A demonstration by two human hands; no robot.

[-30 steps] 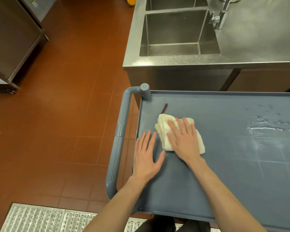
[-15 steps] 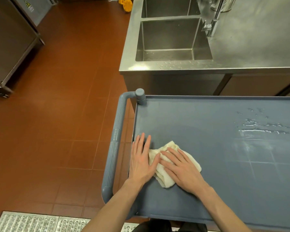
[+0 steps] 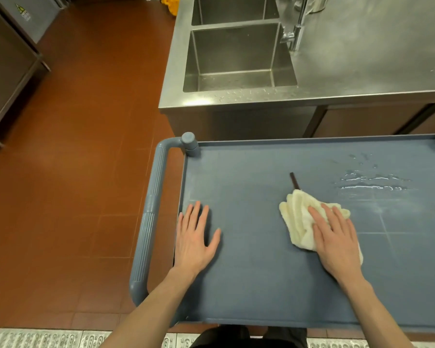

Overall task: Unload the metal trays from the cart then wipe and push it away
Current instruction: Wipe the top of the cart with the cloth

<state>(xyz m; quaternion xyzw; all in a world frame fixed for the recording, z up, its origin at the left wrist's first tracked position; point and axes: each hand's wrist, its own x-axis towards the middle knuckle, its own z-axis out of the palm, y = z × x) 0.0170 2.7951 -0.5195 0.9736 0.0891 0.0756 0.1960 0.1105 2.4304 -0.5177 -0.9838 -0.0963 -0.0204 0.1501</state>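
The grey-blue cart (image 3: 261, 285) fills the lower right, its top shelf bare of trays. My right hand (image 3: 337, 239) presses flat on a folded cream cloth (image 3: 299, 217) near the shelf's middle. A thin dark strip (image 3: 294, 180) pokes out from under the cloth's far edge. My left hand (image 3: 194, 237) rests flat, fingers straight, on the shelf by its left rim. The ribbed cart handle (image 3: 148, 222) runs along the left side. A patch of water (image 3: 372, 184) glistens on the shelf to the right of the cloth.
A steel counter with a double sink (image 3: 236, 54) and a tap (image 3: 294, 33) stands just beyond the cart. Red tiled floor (image 3: 73, 172) lies to the left. Steel cabinets (image 3: 8, 71) stand at the far left. A metal floor grate (image 3: 35, 337) runs along the bottom edge.
My right hand has slid the cloth to the right, away from the left hand and toward the wet patch. The left hand stays flat near the left rim.
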